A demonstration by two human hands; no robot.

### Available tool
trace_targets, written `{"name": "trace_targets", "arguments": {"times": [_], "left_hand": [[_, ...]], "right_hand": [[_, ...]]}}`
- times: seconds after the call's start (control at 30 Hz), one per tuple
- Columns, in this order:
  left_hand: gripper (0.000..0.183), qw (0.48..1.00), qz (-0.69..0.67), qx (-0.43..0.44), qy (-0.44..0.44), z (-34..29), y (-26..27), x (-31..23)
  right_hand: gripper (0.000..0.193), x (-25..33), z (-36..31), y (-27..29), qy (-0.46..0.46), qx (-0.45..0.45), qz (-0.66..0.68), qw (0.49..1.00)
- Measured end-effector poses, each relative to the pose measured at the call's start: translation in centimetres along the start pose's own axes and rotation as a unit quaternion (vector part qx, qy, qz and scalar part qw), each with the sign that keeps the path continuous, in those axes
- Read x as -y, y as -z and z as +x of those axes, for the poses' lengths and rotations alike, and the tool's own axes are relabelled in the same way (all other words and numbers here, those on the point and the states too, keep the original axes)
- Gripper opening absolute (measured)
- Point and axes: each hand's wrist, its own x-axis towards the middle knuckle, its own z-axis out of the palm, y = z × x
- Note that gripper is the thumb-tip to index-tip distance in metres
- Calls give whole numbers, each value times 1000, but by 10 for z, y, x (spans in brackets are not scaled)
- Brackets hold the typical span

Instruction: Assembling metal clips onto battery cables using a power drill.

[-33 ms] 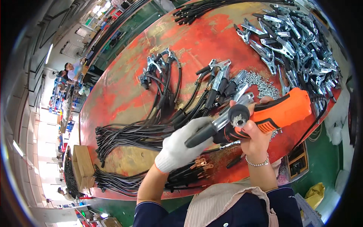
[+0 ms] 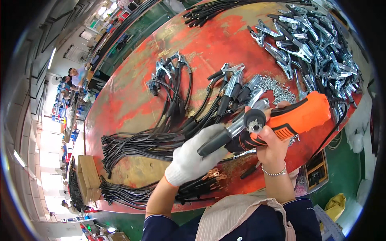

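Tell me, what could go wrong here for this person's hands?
Possibly three things. The right hand is bare and grips the orange power screwdriver close to its spinning tip, so a slip could nick skin. The gloved left hand holds the black-handled clamp right at that tip; glove fabric might catch. Loose screws and black cables crowd the red table and could snag or roll off.
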Motion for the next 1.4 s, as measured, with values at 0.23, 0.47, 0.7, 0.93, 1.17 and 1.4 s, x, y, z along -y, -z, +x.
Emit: {"name": "trace_targets", "arguments": {"times": [0.23,0.47,0.7,0.93,1.17,1.4], "left_hand": [[32,884,400,-161,-181,3,-19,22],[38,880,-429,-84,187,-13,-15,9],[65,825,-536,-53,169,-14,-1,9],[72,833,-525,26,175,-11,-6,13],[69,796,-577,40,178,-15,-7,9],[66,807,-563,24,177,-16,1,7]], "right_hand": [[63,2,-1,3,-27,5,-12,1000],[57,-17,-4,2,-109,64,-72,989],[53,-40,-5,-2,-131,44,-96,986],[55,-36,-8,-5,-140,60,-102,983],[52,-30,-4,1,-145,124,-122,974],[57,-41,-9,-11,-159,106,-109,975]]}}
